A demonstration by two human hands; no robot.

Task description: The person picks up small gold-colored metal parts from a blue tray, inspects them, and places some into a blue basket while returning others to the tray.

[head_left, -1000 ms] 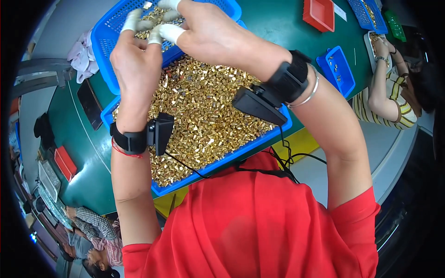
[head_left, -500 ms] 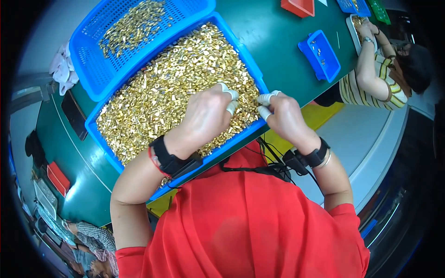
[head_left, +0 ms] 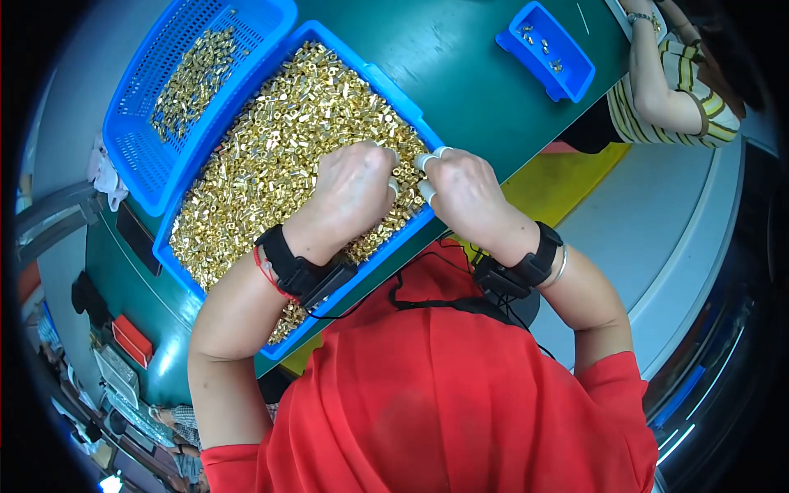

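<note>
A wide blue tray (head_left: 394,76) in front of me is heaped with small gold-coloured metal pieces (head_left: 279,135), some ring-shaped or hollow. My left hand (head_left: 352,187) is over the heap near the tray's right end, its fingers curled closed. Facing it, my right hand (head_left: 467,191) is closed in a pinch at the tray's right rim. Pale finger covers sit on the fingertips of both hands. The fingertips point towards each other with a small gap between them. Whatever is pinched in either hand is hidden or too small to make out.
A blue perforated basket (head_left: 136,160) with more gold pieces adjoins the tray's left side. A small blue bin (head_left: 567,70) holding a few pieces lies farther right on the green table (head_left: 468,90). A co-worker in a striped shirt (head_left: 678,94) works at the far right. A red box (head_left: 133,338) is at left.
My two hands have come closer together, the right one moving left to the tray's rim. The whole view has shifted and turned slightly, so the small blue bin appears higher.
</note>
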